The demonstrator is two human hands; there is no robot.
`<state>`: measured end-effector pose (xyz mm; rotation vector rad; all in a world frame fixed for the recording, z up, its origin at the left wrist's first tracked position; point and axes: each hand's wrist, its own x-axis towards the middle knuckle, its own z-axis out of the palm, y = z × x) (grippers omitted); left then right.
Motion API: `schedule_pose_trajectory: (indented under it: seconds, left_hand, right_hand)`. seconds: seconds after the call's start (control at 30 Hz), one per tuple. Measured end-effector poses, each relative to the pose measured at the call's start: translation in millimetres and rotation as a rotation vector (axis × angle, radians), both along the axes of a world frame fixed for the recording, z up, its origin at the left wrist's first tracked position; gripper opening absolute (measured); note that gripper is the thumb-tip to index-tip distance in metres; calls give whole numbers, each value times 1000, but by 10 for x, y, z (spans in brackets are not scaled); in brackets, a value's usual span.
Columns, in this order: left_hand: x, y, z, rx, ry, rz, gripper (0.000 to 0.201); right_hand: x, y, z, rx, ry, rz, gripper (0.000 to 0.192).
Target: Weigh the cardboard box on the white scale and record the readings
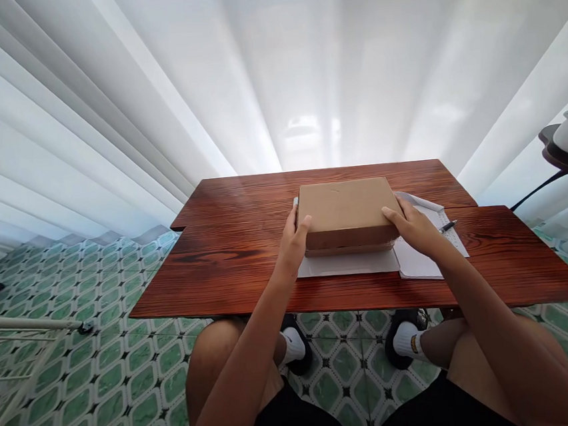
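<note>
Cardboard box (347, 212) in two-handed side grip

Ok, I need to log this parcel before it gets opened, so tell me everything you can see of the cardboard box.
The cardboard box is plain brown, flat and rectangular, its lid closed, with no label or print visible. It lies level on white sheets of paper in the middle of the reddish wooden table. The left hand grips its left side, thumb on top; the right hand grips its right side likewise.
</note>
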<state>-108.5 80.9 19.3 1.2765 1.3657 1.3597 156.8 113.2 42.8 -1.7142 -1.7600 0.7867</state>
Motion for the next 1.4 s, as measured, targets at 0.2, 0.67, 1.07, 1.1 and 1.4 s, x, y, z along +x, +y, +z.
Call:
schedule_pose_trajectory:
  seconds: [0.2,0.67,1.07,1.1,1.4]
  left_hand:
    - [64,-16,-18,-23,-44,14,67]
    - [94,-17,20,1,-171,-24,60]
    - [29,-25,61,22,-191,28,57]
    - [20,-31,74,23,-190,30,57]
    - [-89,-88,205,58,-121,45,61]
  right_hand:
    - [-13,-36,11,29,-48,37,55]
    - [-37,-29,8,96,-93,17,49]
    - [-100,-54,57,127,-94,15,48]
    - [-105,-58,58,129,-91,20,47]
    - [-175,-113,52,178,-74,39,45]
